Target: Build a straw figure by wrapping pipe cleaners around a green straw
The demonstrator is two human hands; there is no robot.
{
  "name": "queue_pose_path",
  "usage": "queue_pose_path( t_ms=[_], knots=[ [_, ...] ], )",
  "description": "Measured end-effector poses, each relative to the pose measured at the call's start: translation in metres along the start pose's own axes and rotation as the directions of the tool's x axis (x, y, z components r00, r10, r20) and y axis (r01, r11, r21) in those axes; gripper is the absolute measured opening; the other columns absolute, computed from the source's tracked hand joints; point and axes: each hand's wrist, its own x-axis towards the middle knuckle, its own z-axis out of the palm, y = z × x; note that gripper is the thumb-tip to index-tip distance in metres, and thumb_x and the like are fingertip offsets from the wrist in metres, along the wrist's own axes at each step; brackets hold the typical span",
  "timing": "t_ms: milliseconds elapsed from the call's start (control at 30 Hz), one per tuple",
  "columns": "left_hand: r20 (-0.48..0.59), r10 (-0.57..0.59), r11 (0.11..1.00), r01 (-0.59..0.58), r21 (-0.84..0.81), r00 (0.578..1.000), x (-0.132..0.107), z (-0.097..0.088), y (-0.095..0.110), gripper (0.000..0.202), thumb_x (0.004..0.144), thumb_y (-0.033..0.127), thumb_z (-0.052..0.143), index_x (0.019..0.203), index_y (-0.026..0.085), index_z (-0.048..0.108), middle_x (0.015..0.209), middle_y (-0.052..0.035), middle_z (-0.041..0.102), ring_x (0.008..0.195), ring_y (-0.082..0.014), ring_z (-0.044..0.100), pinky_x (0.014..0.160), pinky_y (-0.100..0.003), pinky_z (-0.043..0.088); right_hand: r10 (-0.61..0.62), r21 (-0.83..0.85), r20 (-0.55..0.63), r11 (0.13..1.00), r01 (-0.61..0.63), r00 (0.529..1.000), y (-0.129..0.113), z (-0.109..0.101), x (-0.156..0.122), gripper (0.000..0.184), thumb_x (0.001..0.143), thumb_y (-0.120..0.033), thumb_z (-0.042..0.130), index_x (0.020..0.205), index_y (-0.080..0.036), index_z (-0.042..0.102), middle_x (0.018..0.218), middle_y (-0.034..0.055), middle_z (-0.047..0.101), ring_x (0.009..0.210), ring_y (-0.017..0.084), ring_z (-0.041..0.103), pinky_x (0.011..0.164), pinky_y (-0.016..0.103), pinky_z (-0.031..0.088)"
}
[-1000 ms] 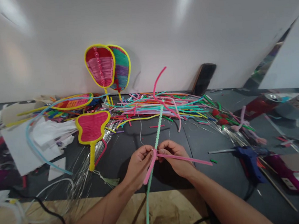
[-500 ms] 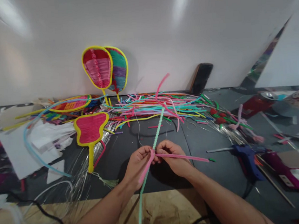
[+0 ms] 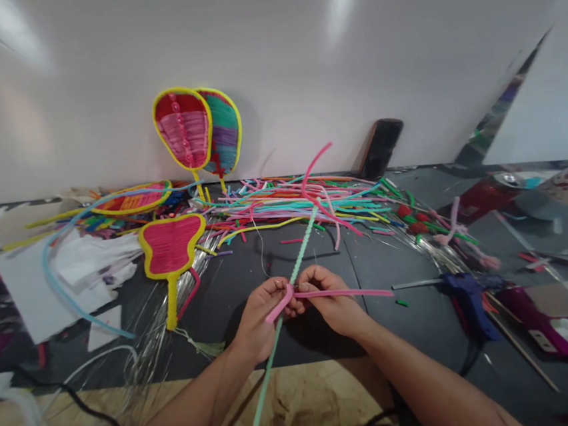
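Observation:
Both hands meet above the dark table, fingers pinched where several pipe cleaners cross. A mint green pipe cleaner (image 3: 303, 248), twisted in its upper half, slants through the crossing; its smooth tail hangs toward the table's front edge. My left hand (image 3: 261, 315) is closed on it, with a short pink end folded over the front. My right hand (image 3: 333, 302) pinches by the pink pipe cleaner (image 3: 354, 292), which sticks out straight to the right. Darker pink ends (image 3: 317, 163) branch from the top of the green stem. The fingertips partly hide the joint.
A pink fan with a yellow rim (image 3: 171, 250) lies to the left. Two more fans (image 3: 184, 132) lean on the wall behind a pile of pipe cleaners (image 3: 283, 206). At right are a blue glue gun (image 3: 471, 305), a red can (image 3: 486, 195) and an upright phone (image 3: 382, 146).
The green stem's top has tilted slightly right, and its lower tail has swung left. The pink end over my left hand looks shorter and more curled. My hands stay nearly in place.

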Motion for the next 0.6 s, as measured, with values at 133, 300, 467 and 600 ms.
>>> queue_pose_path(
  t_ms=[133, 300, 467, 600],
  knots=[
    [-0.030, -0.010, 1.000, 0.009, -0.019, 1.000, -0.0015, 0.0021, 0.0010, 0.026, 0.062, 0.027, 0.078, 0.074, 0.013, 0.058, 0.054, 0.0012, 0.061, 0.050, -0.0079, 0.057, 0.053, -0.017, 0.045, 0.009, -0.035, -0.018, 0.999, -0.010, 1.000, 0.0000, 0.0007, -0.0005, 0.026, 0.076, -0.039, 0.065, 0.074, -0.018, 0.050, 0.061, -0.0044, 0.058, 0.050, 0.008, 0.055, 0.052, 0.023, 0.047],
    [-0.028, 0.014, 1.000, -0.014, -0.003, 1.000, -0.0029, 0.0016, 0.0023, 0.025, 0.065, 0.030, 0.076, 0.071, 0.014, 0.057, 0.056, 0.0012, 0.061, 0.053, -0.0084, 0.058, 0.056, -0.018, 0.045, -0.005, -0.005, -0.030, 1.000, 0.005, 1.000, -0.0007, 0.0014, 0.0001, 0.026, 0.075, -0.039, 0.066, 0.074, -0.019, 0.050, 0.062, -0.0041, 0.058, 0.052, 0.009, 0.056, 0.055, 0.024, 0.049],
    [-0.012, 0.110, 0.992, -0.109, 0.070, 0.994, -0.0003, -0.0003, 0.0031, 0.024, 0.066, 0.031, 0.075, 0.073, 0.013, 0.060, 0.058, 0.0003, 0.062, 0.056, -0.0091, 0.058, 0.056, -0.018, 0.043, -0.021, -0.023, -0.024, 1.000, 0.021, 0.999, -0.0051, 0.0015, 0.0006, 0.027, 0.074, -0.040, 0.067, 0.071, -0.018, 0.052, 0.059, -0.0037, 0.059, 0.052, 0.009, 0.055, 0.054, 0.024, 0.048],
    [-0.031, 0.168, 0.979, -0.162, 0.125, 0.985, 0.0026, -0.0002, 0.0020, 0.023, 0.066, 0.030, 0.075, 0.071, 0.013, 0.062, 0.055, 0.0015, 0.061, 0.052, -0.0073, 0.055, 0.054, -0.018, 0.042, -0.018, -0.024, -0.040, 1.000, 0.017, 0.999, -0.0052, 0.0023, 0.0007, 0.029, 0.072, -0.042, 0.069, 0.070, -0.018, 0.052, 0.057, -0.0041, 0.058, 0.051, 0.009, 0.054, 0.054, 0.024, 0.048]
  ],
)
